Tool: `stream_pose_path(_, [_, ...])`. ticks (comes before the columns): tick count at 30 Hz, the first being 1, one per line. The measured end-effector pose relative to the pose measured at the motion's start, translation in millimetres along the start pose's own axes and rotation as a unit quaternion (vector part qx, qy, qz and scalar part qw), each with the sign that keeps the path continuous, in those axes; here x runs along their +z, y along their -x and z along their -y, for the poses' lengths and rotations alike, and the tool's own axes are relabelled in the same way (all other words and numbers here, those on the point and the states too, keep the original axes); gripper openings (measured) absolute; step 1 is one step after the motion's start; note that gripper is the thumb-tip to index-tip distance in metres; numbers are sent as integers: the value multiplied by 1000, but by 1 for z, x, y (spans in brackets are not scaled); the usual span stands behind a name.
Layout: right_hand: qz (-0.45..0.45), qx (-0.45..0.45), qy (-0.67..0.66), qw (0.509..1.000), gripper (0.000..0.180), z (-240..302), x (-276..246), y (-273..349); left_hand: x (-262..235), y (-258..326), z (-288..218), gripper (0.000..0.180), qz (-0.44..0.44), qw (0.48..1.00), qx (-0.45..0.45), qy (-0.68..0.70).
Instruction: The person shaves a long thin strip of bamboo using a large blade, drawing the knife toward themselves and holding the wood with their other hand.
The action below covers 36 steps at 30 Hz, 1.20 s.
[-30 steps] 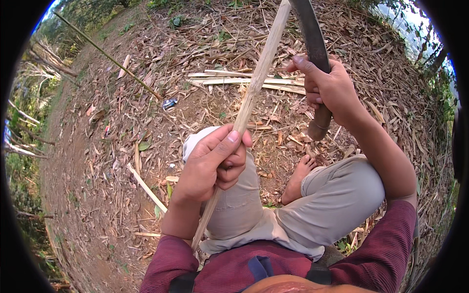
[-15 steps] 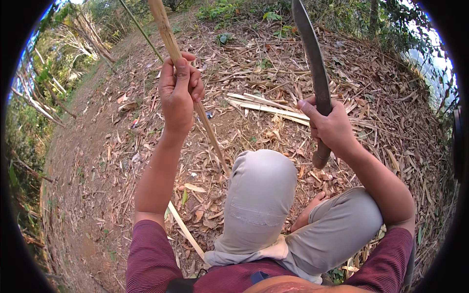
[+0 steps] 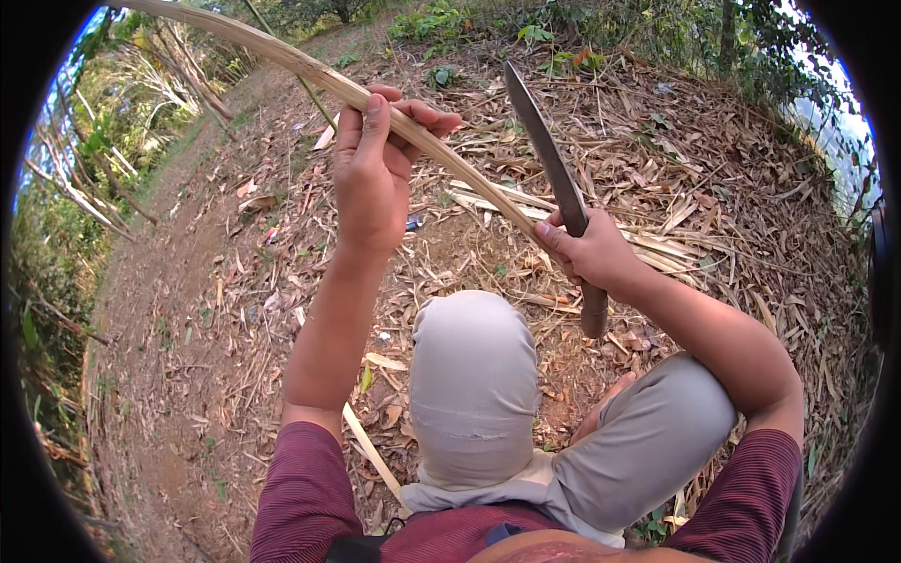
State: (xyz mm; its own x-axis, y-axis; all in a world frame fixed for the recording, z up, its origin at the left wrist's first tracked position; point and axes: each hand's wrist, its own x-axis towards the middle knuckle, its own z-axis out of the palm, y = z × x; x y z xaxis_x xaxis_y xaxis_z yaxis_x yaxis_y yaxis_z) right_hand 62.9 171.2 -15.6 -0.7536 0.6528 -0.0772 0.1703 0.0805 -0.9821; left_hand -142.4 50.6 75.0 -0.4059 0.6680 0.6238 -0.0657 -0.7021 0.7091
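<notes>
A long pale split-wood or bamboo strip (image 3: 282, 56) slants from the upper left down to the right in front of me. My left hand (image 3: 372, 183) grips it around the middle, thumb on top, with some fingers stretched loosely past it. My right hand (image 3: 601, 253) is wrapped round the wooden handle of a machete (image 3: 546, 141), whose dark blade points up and slightly left. The strip's lower end meets the thumb and fingers of that same hand, beside the base of the blade.
Several pale split strips (image 3: 657, 246) lie on the leaf-littered ground beyond my right hand. Another strip (image 3: 371, 450) rests left of my raised knee (image 3: 474, 375). A thin green stem (image 3: 300, 80) rises behind my left hand. Shrubs and trees stand at the far edge.
The strip has swung from steep to a flatter slant, its lower end now at my right hand. My right hand has moved left with the machete, and some left fingers have loosened.
</notes>
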Motion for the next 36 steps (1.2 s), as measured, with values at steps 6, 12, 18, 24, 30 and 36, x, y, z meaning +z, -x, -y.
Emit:
stream_pose_path(6, [0,63,-71,995,24,-11,-17,-12,-20,-14,-17,62,22,994,67,-83])
stream_pose_path(12, [16,82,-64,994,25,-45,-31,-27,-66,-34,-100,55,71,982,153,79])
stream_pose_path(18, [-31,171,173,969,37,-83,-17,-10,-15,46,-67,51,-52,984,168,-24])
stream_pose_path(24, [40,217,203,954,30,-152,7,42,-5,93,-52,52,-58,991,91,-84])
stream_pose_path(30, [5,108,149,983,27,-212,25,77,-1,110,-53,46,-131,978,61,-149])
stream_pose_path(36, [6,149,72,986,30,-197,53,84,17,163,-54,55,-76,978,150,-122])
